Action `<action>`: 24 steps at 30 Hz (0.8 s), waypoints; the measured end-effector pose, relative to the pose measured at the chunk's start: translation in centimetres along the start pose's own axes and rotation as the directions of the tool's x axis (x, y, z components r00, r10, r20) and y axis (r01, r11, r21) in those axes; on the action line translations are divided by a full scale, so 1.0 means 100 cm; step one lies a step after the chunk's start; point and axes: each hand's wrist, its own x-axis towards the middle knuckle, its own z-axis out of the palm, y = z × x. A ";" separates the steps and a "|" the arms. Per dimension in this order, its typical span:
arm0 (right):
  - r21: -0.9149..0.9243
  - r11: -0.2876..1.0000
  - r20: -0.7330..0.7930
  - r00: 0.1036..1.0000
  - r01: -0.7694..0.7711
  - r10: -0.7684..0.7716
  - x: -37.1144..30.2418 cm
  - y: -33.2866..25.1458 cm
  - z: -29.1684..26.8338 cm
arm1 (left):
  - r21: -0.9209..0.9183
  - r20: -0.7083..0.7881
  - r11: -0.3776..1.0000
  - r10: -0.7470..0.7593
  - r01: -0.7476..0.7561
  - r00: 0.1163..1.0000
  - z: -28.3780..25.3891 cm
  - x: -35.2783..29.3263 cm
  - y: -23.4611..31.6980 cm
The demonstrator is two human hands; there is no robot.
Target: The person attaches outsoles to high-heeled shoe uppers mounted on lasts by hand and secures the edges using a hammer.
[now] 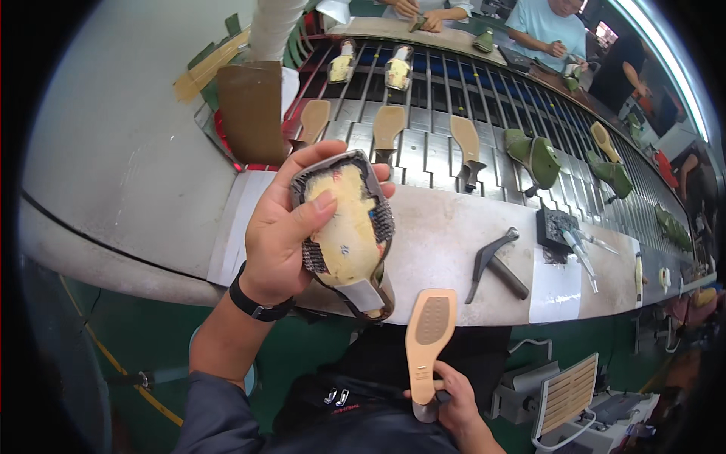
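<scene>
My left hand (271,238) is closed round a lasted shoe upper (345,234), held bottom up above the bench edge. Its underside is pale yellow, with a dark, rough, pleated margin folded in around it, and my thumb presses on the yellow part. Lower and to the right, my right hand (458,405) grips a tan shoe sole (425,344) at its heel end. This sole has a brown textured patch at the forepart and a dark heel, partly covered by my fingers. The sole and the upper are apart.
A hammer (495,265), a black block (556,227) and brushes (584,261) lie on the bench (423,227). Beyond, a slatted conveyor (423,166) carries several tan soles (389,127), green shoes (533,157) and yellow-bottomed lasted uppers (398,69). Co-workers (548,34) handle green pieces across it.
</scene>
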 end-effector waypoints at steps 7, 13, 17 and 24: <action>-0.086 0.979 0.007 0.983 0.185 -0.185 0.000 -0.022 0.005 | -0.136 0.161 0.981 -0.115 0.138 0.980 0.018 0.014 -0.044; -0.224 0.923 -0.011 0.947 0.311 -0.322 -0.037 -0.003 0.026 | -0.168 0.148 0.976 -0.114 0.138 0.982 0.022 0.017 -0.038; -0.227 0.883 0.066 0.911 0.412 -0.408 -0.006 -0.010 0.031 | -0.078 0.210 0.982 -0.154 0.174 0.966 0.038 0.012 -0.030; -0.258 0.750 0.431 0.768 0.609 -0.474 0.017 -0.085 0.093 | 0.105 0.275 0.981 -0.185 0.162 0.943 0.059 0.009 -0.023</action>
